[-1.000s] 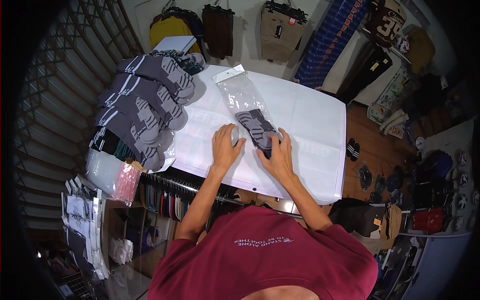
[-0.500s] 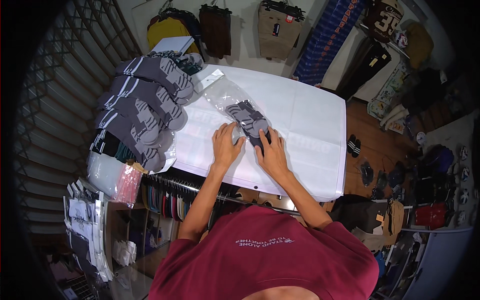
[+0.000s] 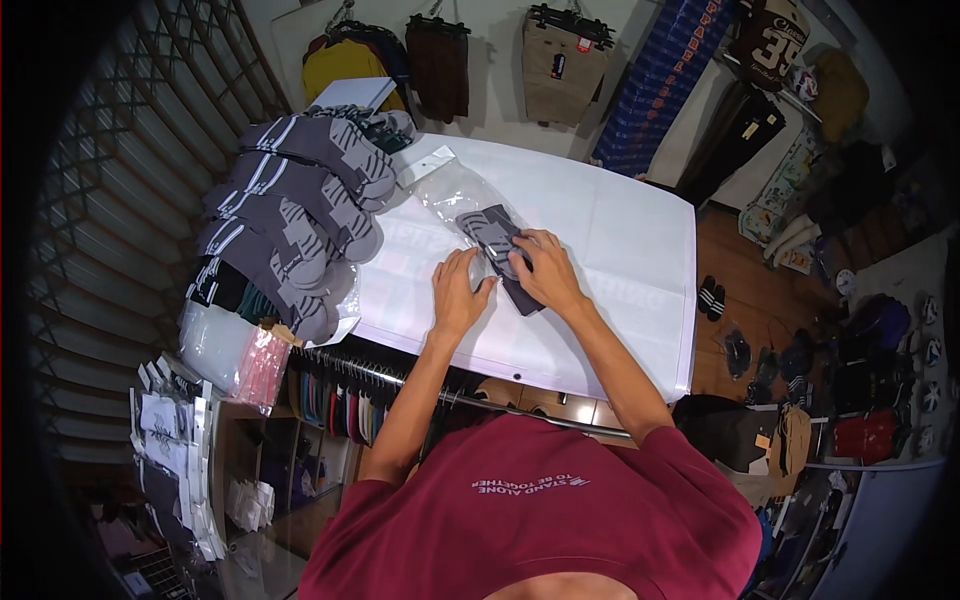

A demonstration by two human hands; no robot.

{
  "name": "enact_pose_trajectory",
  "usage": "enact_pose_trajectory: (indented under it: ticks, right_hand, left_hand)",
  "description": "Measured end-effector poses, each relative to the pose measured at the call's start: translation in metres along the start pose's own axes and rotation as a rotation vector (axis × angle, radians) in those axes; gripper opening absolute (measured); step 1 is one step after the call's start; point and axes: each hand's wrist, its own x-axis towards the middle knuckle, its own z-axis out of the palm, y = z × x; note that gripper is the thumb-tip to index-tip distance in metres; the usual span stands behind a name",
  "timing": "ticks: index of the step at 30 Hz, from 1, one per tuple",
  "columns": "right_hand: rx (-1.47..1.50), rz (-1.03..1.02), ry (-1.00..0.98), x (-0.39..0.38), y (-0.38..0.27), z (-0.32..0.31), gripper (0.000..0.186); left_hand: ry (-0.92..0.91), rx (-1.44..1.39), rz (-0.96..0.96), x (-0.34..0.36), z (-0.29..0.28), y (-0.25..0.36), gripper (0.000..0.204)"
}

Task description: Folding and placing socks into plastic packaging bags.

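The fingers (image 3: 532, 250) of the right hand (image 3: 545, 272) lie close together and flat, pressing down on a dark grey folded pair of socks (image 3: 505, 255) that is partly inside a clear plastic bag (image 3: 455, 195); whether they pinch the fabric or only press it I cannot tell. The socks' near end sticks out just beyond those fingers toward the person, while the far end sits within the bag's mouth, up and to the left of the fingertips. The left hand (image 3: 458, 295) rests just beside the socks on their left, fingers slightly spread and laid flat on the white table cover (image 3: 620, 260), its fingertips close to the bag's edge; I cannot tell if they touch it. The bag stretches away from both hands toward the far left corner of the table, ending in a white header strip. Farther left of the left hand, well apart from it, a stack of grey striped socks (image 3: 300, 210) is heaped along the table's edge, overlapping one another. Below that stack, nearer the person, lie clear bags and a pinkish packet (image 3: 262, 365). Beyond the fingers, against the wall, garments on hangers (image 3: 560, 65) are on display, and sandals (image 3: 709, 297) lie on the wooden floor to the right.
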Motion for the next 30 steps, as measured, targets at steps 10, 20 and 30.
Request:
enact_pose_trajectory:
  ticks: [10, 20, 30]
  right_hand:
    - [-0.079, -0.034, -0.109, -0.004, -0.005, -0.002, 0.040]
    - [-0.136, 0.058, -0.008, -0.017, -0.016, 0.012, 0.057]
    - [-0.106, -0.004, -0.038, -0.048, -0.018, -0.004, 0.060]
  left_hand:
    - [-0.032, -0.009, -0.018, -0.001, -0.002, -0.003, 0.058]
    - [-0.024, -0.014, -0.024, 0.000, 0.000, 0.001, 0.057]
    - [0.002, 0.036, 0.013, -0.001, -0.002, -0.003, 0.066]
